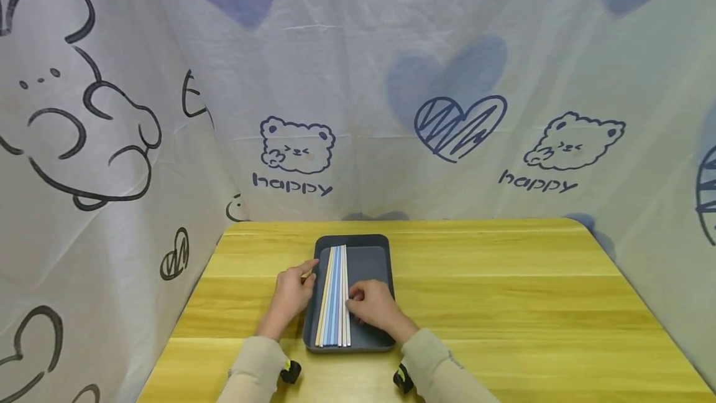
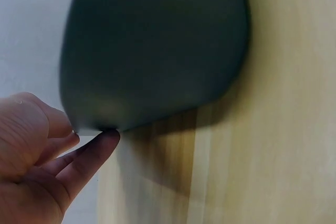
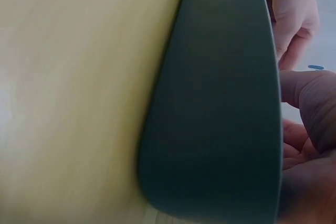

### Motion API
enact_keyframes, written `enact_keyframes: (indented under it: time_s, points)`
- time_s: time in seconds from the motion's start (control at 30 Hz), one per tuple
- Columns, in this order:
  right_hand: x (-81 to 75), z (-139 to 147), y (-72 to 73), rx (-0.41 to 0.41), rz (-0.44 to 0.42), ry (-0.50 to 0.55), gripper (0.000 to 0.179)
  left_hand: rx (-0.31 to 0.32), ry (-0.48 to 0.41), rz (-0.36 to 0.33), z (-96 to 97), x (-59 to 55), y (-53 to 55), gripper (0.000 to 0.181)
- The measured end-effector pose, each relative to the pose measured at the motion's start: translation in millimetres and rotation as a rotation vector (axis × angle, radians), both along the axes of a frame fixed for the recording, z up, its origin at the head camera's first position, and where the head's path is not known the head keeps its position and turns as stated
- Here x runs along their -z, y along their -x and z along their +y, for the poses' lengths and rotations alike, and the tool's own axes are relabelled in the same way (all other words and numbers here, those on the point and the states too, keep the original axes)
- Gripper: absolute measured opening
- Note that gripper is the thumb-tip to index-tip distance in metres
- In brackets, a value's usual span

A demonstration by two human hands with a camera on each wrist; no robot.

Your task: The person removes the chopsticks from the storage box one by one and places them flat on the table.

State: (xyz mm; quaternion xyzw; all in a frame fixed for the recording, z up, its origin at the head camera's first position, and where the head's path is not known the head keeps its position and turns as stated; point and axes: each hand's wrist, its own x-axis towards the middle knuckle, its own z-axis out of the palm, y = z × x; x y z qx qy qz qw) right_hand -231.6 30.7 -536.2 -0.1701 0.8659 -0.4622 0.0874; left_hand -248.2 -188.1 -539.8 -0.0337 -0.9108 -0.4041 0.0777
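Observation:
A dark grey tray (image 1: 371, 328) lies on the table and holds several long, thin chopsticks (image 1: 334, 297) in yellow, blue and white, side by side along its left half. My left hand (image 1: 291, 294) is at the tray's left side, its fingertips touching the rim; the left wrist view has the fingers (image 2: 86, 166) against the tray's outer edge. Above the tray's inside, my right hand (image 1: 376, 306) has curled fingers and pinches at the rightmost white chopstick. In the right wrist view the tray wall (image 3: 215, 103) hides these fingertips.
The yellow wood-grain table (image 1: 503, 303) extends well to the right of the tray. White cloth with blue hearts and bear drawings (image 1: 299, 148) hangs behind it and along both sides. Each sleeve cuff has a small black wrist device (image 1: 289, 372) beneath it.

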Motion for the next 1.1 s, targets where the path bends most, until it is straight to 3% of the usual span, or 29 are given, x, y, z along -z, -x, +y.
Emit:
enact_keyframes:
  time_s: [0.53,1.1]
  points:
    - [5.7,-8,-1.2,0.089,-0.036,-0.003,0.006,0.001,-0.012,-0.044,-2.0,-2.4,1.7,0.039]
    - [7.7,-12,-2.5,0.175,-0.039,-0.03,0.013,-0.004,-0.007,-0.081,-3.6,-3.8,2.3,0.039]
